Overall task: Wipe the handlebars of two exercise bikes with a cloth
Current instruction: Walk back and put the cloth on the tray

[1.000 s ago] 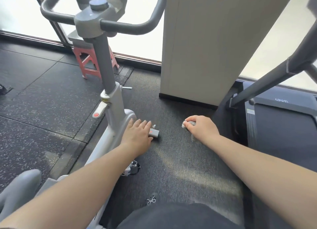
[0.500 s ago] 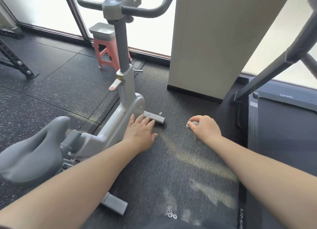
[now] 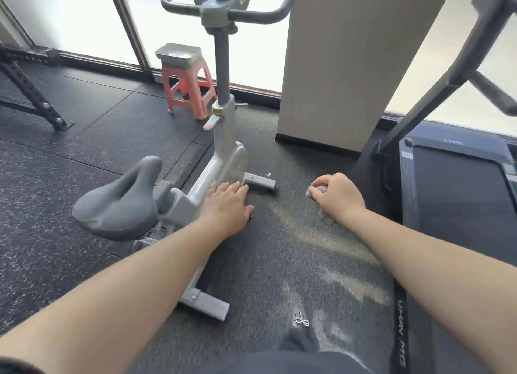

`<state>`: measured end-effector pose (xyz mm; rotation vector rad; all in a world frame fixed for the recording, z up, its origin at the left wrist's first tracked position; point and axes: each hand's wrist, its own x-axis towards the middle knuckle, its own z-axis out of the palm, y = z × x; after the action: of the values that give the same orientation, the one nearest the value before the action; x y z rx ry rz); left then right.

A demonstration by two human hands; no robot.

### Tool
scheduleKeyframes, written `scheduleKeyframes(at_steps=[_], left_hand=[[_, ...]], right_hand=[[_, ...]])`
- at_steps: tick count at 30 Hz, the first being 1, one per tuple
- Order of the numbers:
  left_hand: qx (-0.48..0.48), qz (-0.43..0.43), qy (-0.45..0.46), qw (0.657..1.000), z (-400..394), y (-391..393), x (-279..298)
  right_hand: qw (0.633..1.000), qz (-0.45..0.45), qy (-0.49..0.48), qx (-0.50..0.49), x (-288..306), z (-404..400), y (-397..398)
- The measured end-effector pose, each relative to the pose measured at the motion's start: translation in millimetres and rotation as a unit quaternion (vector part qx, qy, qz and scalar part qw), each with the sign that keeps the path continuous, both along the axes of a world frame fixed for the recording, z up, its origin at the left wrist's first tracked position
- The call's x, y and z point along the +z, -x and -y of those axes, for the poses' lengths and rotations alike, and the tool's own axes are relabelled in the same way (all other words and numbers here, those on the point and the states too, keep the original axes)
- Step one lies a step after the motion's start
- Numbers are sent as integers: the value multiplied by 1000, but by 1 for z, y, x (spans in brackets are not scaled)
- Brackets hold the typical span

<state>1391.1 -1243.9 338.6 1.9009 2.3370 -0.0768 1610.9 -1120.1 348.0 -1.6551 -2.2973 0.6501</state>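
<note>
Both forearms are bare from the bottom edge of the picture up to the wrists, with no watch, band or ring to be seen. The left hand [image 3: 228,203] and the right hand [image 3: 340,196] wear no gloves. At the bottom left corner a small piece of a dark sleeve [image 3: 15,366] shows at the upper arm. At the bottom centre there is dark grey clothing [image 3: 279,362], and just above it a dark shoe [image 3: 300,340] with a patterned black-and-white lace [image 3: 302,322].

Gym floor: speckled black rubber tiles [image 3: 70,161], grey exercise bike [image 3: 221,161] with saddle [image 3: 120,200], treadmill [image 3: 458,183] at right, perforated steel rack leg [image 3: 30,94], frosted floor-length windows [image 3: 70,18].
</note>
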Motion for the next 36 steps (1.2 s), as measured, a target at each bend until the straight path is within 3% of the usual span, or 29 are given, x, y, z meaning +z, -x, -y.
scheduleKeyframes(at_steps=[8,17,27,36], left_hand=[[39,5,14,999,94,10,-12],[160,-21,25,987,202,12,-11],[280,-55,47,957,330,19,-2],[367,-73,19,927,465,103,19]], right_hand=[[998,7,9,59,-5,82,28],[986,-4,19,163,-9,148,73],[941,4,54,335,-10,264,132],[895,59,26,441,-12,389,237]])
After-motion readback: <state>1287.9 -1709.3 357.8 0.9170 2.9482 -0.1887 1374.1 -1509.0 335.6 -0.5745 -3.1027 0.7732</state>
